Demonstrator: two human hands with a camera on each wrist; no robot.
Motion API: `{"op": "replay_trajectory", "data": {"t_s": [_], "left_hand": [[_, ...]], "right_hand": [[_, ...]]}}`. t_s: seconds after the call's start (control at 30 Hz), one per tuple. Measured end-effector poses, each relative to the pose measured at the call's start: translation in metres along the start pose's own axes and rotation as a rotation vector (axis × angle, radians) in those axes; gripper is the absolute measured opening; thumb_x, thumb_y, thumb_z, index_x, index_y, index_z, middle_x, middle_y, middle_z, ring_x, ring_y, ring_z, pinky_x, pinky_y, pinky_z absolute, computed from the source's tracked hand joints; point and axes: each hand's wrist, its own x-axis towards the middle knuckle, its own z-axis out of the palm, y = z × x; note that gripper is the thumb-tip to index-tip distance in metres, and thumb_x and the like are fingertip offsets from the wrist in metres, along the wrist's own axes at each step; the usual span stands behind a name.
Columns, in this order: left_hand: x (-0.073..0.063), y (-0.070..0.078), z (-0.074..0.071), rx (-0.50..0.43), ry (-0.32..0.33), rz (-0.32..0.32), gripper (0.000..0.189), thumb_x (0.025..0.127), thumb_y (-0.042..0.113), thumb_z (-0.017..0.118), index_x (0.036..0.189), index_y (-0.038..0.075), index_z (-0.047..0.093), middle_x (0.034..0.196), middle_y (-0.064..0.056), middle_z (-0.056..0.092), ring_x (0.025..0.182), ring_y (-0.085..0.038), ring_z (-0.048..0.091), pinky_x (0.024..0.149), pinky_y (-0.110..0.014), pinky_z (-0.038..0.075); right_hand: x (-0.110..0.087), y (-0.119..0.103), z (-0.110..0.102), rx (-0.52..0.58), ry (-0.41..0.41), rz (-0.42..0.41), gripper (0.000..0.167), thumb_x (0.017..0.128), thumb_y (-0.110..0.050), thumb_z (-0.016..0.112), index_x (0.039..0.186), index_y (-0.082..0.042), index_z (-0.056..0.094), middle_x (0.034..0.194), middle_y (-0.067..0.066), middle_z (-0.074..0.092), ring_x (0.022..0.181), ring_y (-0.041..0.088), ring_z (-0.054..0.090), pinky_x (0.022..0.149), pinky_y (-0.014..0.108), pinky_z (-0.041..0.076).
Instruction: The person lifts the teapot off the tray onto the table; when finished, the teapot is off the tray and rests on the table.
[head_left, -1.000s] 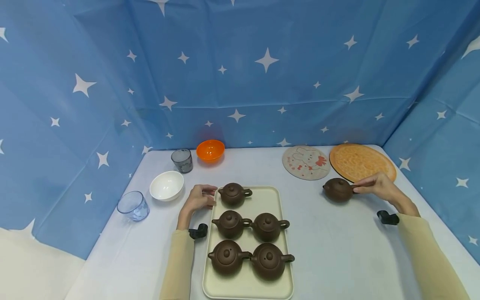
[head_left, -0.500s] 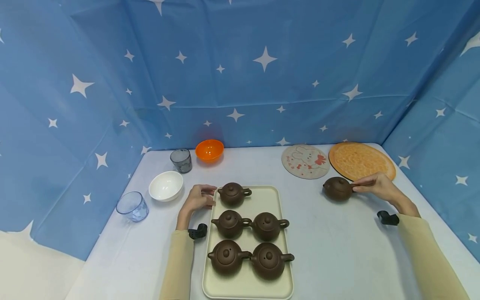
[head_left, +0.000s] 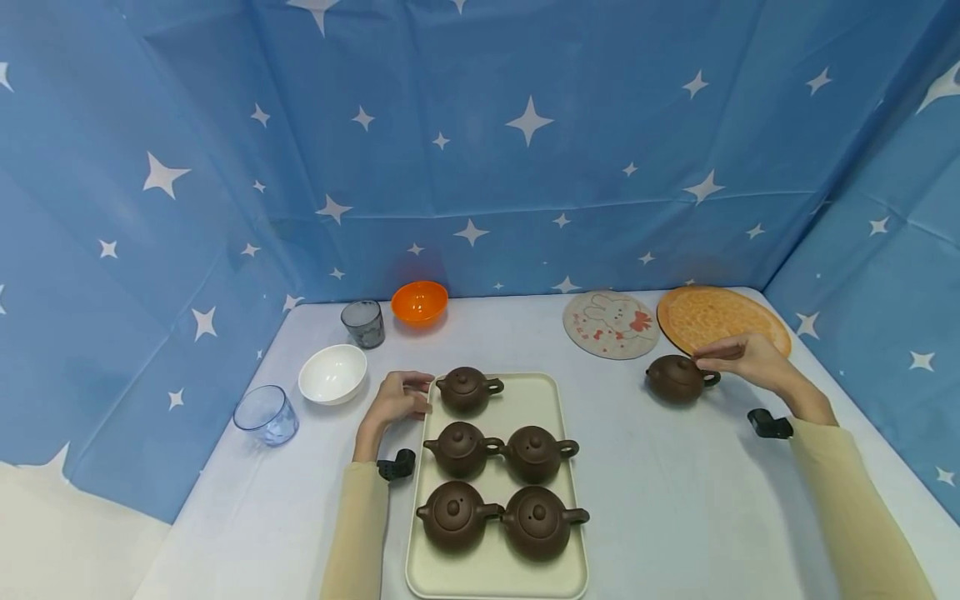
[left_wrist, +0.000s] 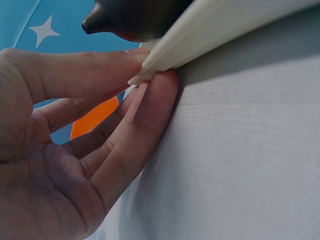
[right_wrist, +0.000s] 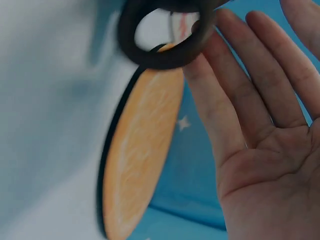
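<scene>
My left hand (head_left: pixel 397 398) pinches the left rim of a cream tray (head_left: pixel 498 579). In the left wrist view the thumb lies over the tray edge (left_wrist: pixel 200 37) and fingers reach under it. Several dark brown teapots stand on the tray, among them a small teapot (head_left: pixel 465 390) closest to that hand. Another brown teapot (head_left: pixel 672 381) stands on the table to the right, spout left. My right hand (head_left: pixel 761 367) hovers at its back, fingertips over the lid side. The right wrist view shows straight fingers (right_wrist: pixel 232 80) beside the loop handle (right_wrist: pixel 160 60), not curled round it.
Left of the tray are a white bowl (head_left: pixel 333 375), a blue glass (head_left: pixel 267 415), a grey glass (head_left: pixel 364 323) and an orange bowl (head_left: pixel 420 303). At the back right lie a rabbit-print mat (head_left: pixel 611 325) and an orange round mat (head_left: pixel 720 321). A starry curtain (head_left: pixel 480 150) encloses the table.
My right hand has let go of the right teapot's handle and risen slightly up and left. The handle loop now shows. Left hand, tray and its teapots stay put.
</scene>
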Motion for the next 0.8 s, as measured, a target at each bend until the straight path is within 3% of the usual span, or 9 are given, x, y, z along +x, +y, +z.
{"op": "replay_trajectory", "data": {"t_s": [0.17,0.37,0.47,0.63,0.8], "left_hand": [[0.000,-0.001,-0.001,-0.007,-0.004,0.003,0.052,0.071,-0.019,0.064,0.121,-0.011,0.059,0.106,-0.026,0.061,0.076,-0.020,0.066,0.063,-0.035,0.061],[0.000,0.000,0.000,-0.003,-0.002,0.013,0.052,0.069,-0.018,0.065,0.121,-0.011,0.059,0.102,-0.023,0.061,0.074,-0.018,0.065,0.061,-0.034,0.061],[0.000,0.001,0.000,-0.001,-0.001,0.020,0.052,0.069,-0.018,0.065,0.121,-0.011,0.059,0.101,-0.023,0.061,0.073,-0.017,0.065,0.061,-0.035,0.061],[0.000,0.000,0.001,-0.008,0.006,0.015,0.052,0.069,-0.019,0.064,0.120,-0.011,0.059,0.101,-0.023,0.062,0.074,-0.018,0.066,0.061,-0.035,0.061],[-0.001,-0.001,0.002,-0.013,0.011,0.010,0.052,0.068,-0.019,0.066,0.120,-0.011,0.060,0.101,-0.023,0.063,0.073,-0.018,0.066,0.060,-0.035,0.061]], "right_hand": [[0.008,-0.025,0.007,-0.030,0.001,-0.015,0.043,0.086,-0.033,0.071,0.113,0.001,0.070,0.110,0.019,0.069,0.082,-0.006,0.063,0.070,0.021,0.055],[0.021,-0.057,0.024,-0.030,-0.013,-0.056,0.041,0.086,-0.031,0.071,0.113,0.000,0.070,0.106,0.017,0.071,0.087,0.007,0.067,0.070,0.020,0.055],[0.031,-0.074,0.040,-0.014,-0.039,-0.109,0.038,0.086,-0.027,0.071,0.113,0.001,0.070,0.103,0.016,0.072,0.087,0.013,0.068,0.071,0.022,0.056],[0.045,-0.103,0.074,0.047,-0.086,-0.251,0.033,0.085,-0.022,0.072,0.109,0.001,0.072,0.100,0.013,0.073,0.090,0.018,0.069,0.082,0.033,0.056],[0.054,-0.127,0.103,0.136,-0.167,-0.332,0.030,0.085,-0.017,0.073,0.107,0.002,0.071,0.102,0.017,0.072,0.093,0.025,0.070,0.077,0.034,0.060]]}}
